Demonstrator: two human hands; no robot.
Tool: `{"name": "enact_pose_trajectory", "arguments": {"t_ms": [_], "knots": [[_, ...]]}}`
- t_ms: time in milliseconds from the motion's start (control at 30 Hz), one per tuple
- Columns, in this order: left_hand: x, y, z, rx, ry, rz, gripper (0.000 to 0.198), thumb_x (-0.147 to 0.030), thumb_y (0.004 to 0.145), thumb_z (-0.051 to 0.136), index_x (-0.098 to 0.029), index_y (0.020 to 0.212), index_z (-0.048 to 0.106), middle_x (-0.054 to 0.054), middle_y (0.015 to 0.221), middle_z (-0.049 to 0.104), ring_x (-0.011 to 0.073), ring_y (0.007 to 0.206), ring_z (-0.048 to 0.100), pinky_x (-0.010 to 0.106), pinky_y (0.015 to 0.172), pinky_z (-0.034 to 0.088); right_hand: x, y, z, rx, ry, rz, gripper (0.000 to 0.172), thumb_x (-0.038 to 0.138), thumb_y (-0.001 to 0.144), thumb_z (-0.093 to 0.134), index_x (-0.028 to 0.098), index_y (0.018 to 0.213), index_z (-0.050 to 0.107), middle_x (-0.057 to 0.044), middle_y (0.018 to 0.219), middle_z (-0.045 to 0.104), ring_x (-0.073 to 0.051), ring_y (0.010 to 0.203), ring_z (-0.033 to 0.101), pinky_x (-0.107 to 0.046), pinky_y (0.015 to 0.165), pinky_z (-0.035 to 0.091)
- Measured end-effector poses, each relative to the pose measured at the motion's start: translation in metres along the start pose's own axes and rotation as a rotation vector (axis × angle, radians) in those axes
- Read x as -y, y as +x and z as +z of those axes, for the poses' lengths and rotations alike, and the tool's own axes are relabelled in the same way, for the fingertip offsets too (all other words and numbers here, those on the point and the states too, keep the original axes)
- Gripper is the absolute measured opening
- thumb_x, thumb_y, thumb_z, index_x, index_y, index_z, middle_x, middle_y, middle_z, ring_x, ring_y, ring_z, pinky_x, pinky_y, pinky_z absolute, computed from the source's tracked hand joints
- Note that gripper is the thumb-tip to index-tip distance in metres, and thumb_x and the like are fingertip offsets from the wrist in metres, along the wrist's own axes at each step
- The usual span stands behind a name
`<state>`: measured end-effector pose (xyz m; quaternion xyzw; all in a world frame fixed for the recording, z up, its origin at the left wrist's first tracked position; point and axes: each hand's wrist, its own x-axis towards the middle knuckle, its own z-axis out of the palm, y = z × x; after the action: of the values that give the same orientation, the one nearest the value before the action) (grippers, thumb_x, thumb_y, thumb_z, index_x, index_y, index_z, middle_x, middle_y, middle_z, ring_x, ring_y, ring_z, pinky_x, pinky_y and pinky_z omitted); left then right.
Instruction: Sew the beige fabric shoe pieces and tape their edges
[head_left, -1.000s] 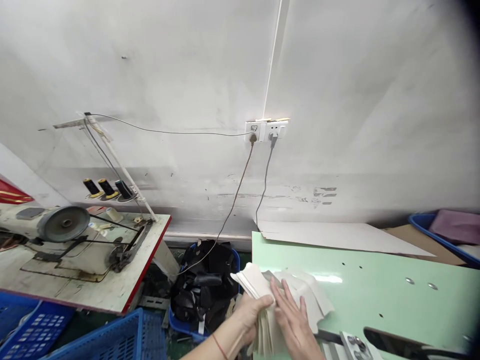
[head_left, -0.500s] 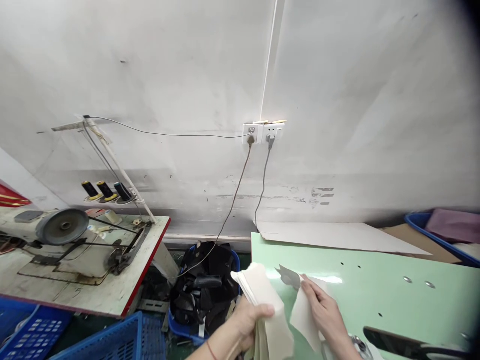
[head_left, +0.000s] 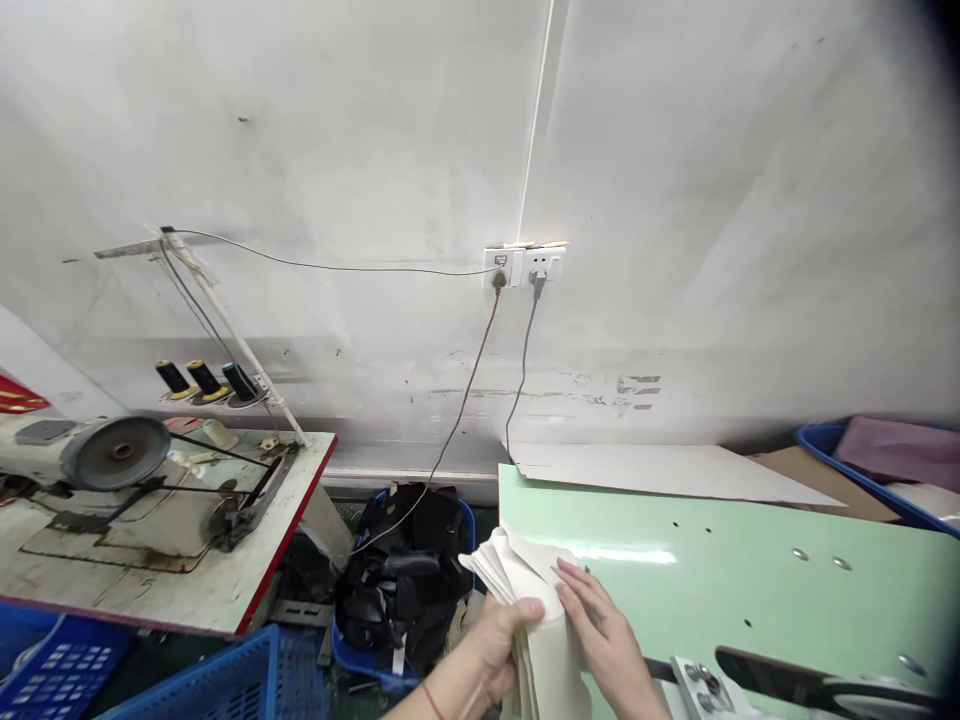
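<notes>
My left hand [head_left: 496, 635] is closed around a stack of cream-coloured cut pieces [head_left: 551, 650], its thumb pressing on the front. At the top, the stack's edges fan out, and the lower part hangs downward. Whether the pieces are fabric, leather or paper I cannot tell. My right hand [head_left: 604, 635] is at the stack's right side, its fingers close together on the edge of the front piece. That hand's thumb is hidden. Both hands are above the near left part of a pale green table [head_left: 735, 580].
A sewing machine [head_left: 112, 470] with thread spools [head_left: 202, 380] stands left. Below are a blue bin of black scraps [head_left: 405, 590] and a blue crate [head_left: 217, 680]. A metal device [head_left: 709, 690] sits at the table's front. Cords run from a wall socket [head_left: 521, 265].
My right hand has moved left to the stack, bringing over the single piece it held apart, whose grey side showed. My left hand keeps its hold.
</notes>
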<state>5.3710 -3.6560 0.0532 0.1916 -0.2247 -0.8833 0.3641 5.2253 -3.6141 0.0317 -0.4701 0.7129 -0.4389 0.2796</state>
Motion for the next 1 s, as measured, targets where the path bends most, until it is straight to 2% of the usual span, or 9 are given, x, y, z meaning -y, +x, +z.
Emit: {"name": "enact_pose_trajectory", "arguments": {"t_ms": [133,267,333,467,567,667,800,900,1000], "knots": [[-0.001,-0.007,0.004,0.017,-0.003,-0.005,0.078,-0.031,0.055,0.084,-0.014,0.125,0.055,0.015,0.106,0.069,0.0336,0.105,0.061,0.045,0.097,0.041,-0.002,-0.008,0.008,-0.111,0.033,0.016,0.052,0.061,0.079,0.051,0.021,0.106,0.071,-0.008,0.126,0.064,-0.028,0.132,0.041,-0.042,0.11,0.034],[-0.003,-0.012,-0.003,0.007,0.06,-0.01,0.083,-0.031,0.049,0.087,-0.014,0.124,0.055,0.015,0.109,0.067,0.0345,0.106,0.06,0.046,0.096,0.042,-0.007,0.012,-0.026,-0.31,0.009,0.226,0.07,0.069,0.077,0.044,0.012,0.111,0.068,-0.021,0.126,0.062,-0.043,0.119,0.052,-0.06,0.097,0.043],[-0.001,-0.01,-0.009,-0.096,0.121,0.041,0.087,-0.032,0.046,0.089,-0.014,0.124,0.055,0.015,0.111,0.066,0.0342,0.106,0.06,0.045,0.098,0.041,-0.004,0.018,-0.039,-0.355,-0.002,0.26,0.073,0.07,0.077,0.043,0.01,0.111,0.067,-0.023,0.131,0.057,-0.044,0.122,0.049,-0.061,0.099,0.04],[0.007,-0.003,-0.011,-0.157,0.117,0.108,0.083,-0.038,0.054,0.087,-0.015,0.126,0.053,0.015,0.117,0.064,0.0319,0.116,0.055,0.041,0.105,0.035,0.02,-0.005,-0.015,-0.188,-0.007,0.1,0.061,0.069,0.072,0.052,0.023,0.105,0.073,-0.009,0.134,0.058,-0.037,0.133,0.038,-0.057,0.109,0.03],[0.009,-0.003,-0.002,-0.059,0.025,0.092,0.076,-0.029,0.058,0.085,-0.015,0.126,0.054,0.015,0.121,0.063,0.0313,0.119,0.054,0.04,0.106,0.035,0.036,-0.026,0.012,-0.054,-0.128,-0.171,0.052,0.053,0.09,0.031,0.03,0.127,0.059,0.004,0.14,0.052,-0.027,0.144,0.014,-0.056,0.116,-0.002],[0.006,-0.006,0.002,-0.082,-0.009,0.074,0.073,-0.022,0.059,0.083,-0.014,0.126,0.055,0.016,0.116,0.065,0.0327,0.113,0.058,0.043,0.103,0.038,0.038,-0.022,0.008,0.013,-0.157,-0.154,0.049,0.049,0.092,0.031,0.033,0.133,0.052,0.007,0.145,0.045,-0.025,0.145,0.01,-0.057,0.114,-0.006],[0.0,-0.008,0.006,-0.033,0.048,0.082,0.076,-0.023,0.054,0.086,-0.011,0.123,0.056,0.018,0.115,0.065,0.035,0.11,0.059,0.045,0.1,0.04,0.025,0.001,-0.011,-0.041,-0.063,-0.01,0.055,0.058,0.073,0.059,0.026,0.116,0.067,-0.003,0.141,0.052,-0.032,0.141,0.024,-0.054,0.115,0.015],[-0.007,-0.011,0.013,0.027,0.102,0.092,0.079,-0.025,0.05,0.088,-0.013,0.122,0.058,0.016,0.115,0.065,0.0349,0.11,0.058,0.045,0.099,0.041,0.012,0.01,-0.015,-0.037,0.005,0.078,0.053,0.061,0.072,0.057,0.024,0.106,0.071,-0.006,0.123,0.066,-0.031,0.121,0.053,-0.041,0.1,0.044],[-0.013,-0.015,0.014,0.115,0.138,0.071,0.078,-0.03,0.048,0.089,-0.013,0.119,0.06,0.015,0.109,0.066,0.0364,0.107,0.059,0.048,0.094,0.043,-0.001,0.022,-0.032,-0.187,0.01,0.242,0.074,0.07,0.069,0.05,0.011,0.11,0.068,-0.018,0.112,0.07,-0.039,0.104,0.062,-0.047,0.084,0.052]]}}
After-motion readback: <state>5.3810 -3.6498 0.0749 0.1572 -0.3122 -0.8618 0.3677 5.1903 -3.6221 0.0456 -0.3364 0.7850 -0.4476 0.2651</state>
